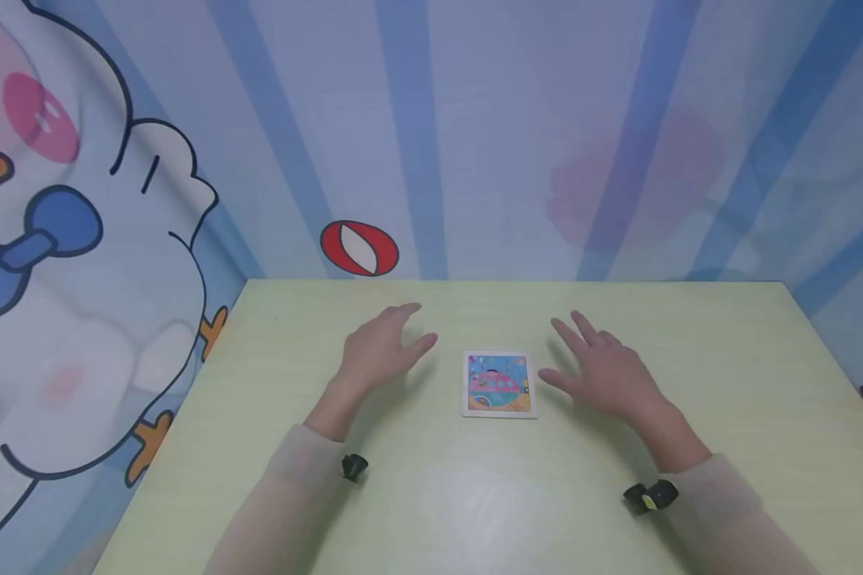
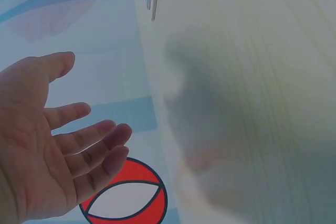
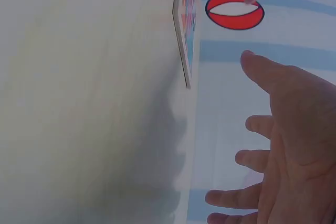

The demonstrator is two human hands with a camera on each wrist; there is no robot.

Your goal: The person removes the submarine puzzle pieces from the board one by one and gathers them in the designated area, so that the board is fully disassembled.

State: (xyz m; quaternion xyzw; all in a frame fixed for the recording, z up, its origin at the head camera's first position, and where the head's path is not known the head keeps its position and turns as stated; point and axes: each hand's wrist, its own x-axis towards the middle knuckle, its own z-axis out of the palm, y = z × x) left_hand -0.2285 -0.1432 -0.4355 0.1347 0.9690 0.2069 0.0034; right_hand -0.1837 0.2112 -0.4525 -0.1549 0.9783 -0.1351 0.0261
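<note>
a square picture panel point(image 1: 499, 385) with a white border is laid flat on the pale table point(image 1: 208, 447), between the two hands and touched by neither. the left hand point(image 1: 377, 351) is held above the table on the panel's left, its fingers slightly parted and loosely bent, with nothing gripped. the right hand point(image 1: 611, 371) is held likewise on the other side, fingers apart and nothing held; its thumb is held just beside the panel's edge, but a gap is shown in the right wrist view.

for good handling, contact is best made from both sides together, at matching places along the edges, so that the panel is not pushed or turned. as it looks thin, the fingertips should probably be brought low and one edge tipped up before a pinch is tried. the grip is better kept to the white border, so that the printed picture is left uncovered. whether loose pieces are set inside cannot be told, so the panel is best kept level. a slightly longer reach is needed from the left.
</note>
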